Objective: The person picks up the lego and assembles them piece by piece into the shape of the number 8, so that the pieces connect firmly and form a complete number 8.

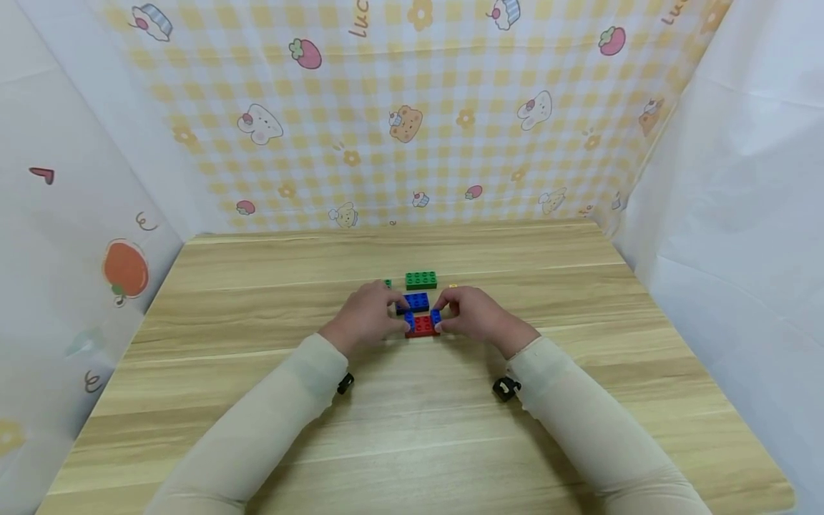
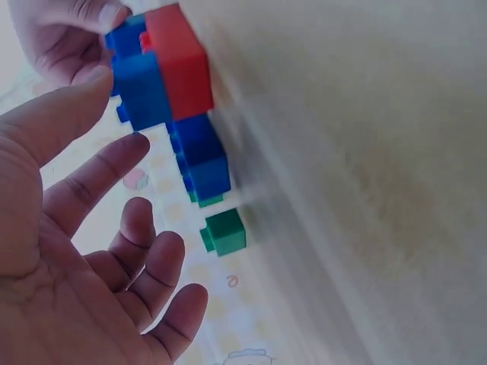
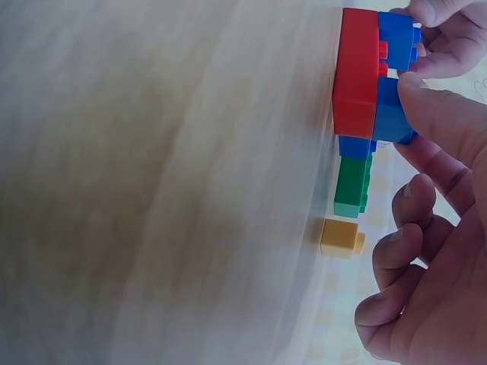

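Note:
A red brick point(image 1: 422, 327) lies on the table with a small blue brick on each end of its top. My left hand point(image 1: 369, 315) pinches the left small blue brick point(image 2: 144, 91) between thumb and index finger. At the other end, my right hand point(image 1: 479, 315) holds the right small blue brick point(image 3: 389, 110) the same way. Both blue bricks sit against the red brick's top, and red studs show between them. In both wrist views the other fingers are loosely bent away from the bricks.
Behind the red brick lie a longer blue brick point(image 1: 417, 302) and a green brick point(image 1: 421, 280). A small green brick point(image 2: 227, 232) is beyond my left hand, a small yellow brick point(image 3: 339, 238) beyond my right. A patterned cloth point(image 1: 380, 164) hangs at the wooden table's point(image 1: 412, 443) back edge.

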The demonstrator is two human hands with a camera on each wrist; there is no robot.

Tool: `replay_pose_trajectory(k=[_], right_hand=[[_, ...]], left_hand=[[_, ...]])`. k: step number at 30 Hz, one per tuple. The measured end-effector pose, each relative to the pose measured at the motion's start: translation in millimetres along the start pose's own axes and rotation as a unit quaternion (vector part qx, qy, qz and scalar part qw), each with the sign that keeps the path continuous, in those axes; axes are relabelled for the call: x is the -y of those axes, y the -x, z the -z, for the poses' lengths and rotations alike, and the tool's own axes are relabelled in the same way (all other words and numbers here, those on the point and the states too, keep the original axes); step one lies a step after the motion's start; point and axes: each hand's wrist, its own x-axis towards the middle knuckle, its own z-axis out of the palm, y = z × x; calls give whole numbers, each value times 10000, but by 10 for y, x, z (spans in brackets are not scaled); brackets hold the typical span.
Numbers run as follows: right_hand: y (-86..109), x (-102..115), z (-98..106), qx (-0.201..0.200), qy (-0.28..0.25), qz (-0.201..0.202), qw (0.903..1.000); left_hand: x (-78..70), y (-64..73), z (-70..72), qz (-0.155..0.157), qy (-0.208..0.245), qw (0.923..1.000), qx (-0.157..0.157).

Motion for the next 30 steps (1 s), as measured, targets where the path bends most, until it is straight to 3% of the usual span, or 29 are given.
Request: replay_pose_trajectory(k=[6,12,23,30], right_hand=[[7,8,12,1,-11,6,10000],[7,12,14,25,-7,-6,10000],[-9,-7,-4,21,-122,-26,9999],[-6,-14,-8,10,-153,13,9999]], left_hand=[[45,-48,81,22,117,9998,-164],[59,-110,81,274,202,9991,-235],[128,-265,2,579,-146,9977,-307],[97,-278,-1,612,-359,9971,-257]])
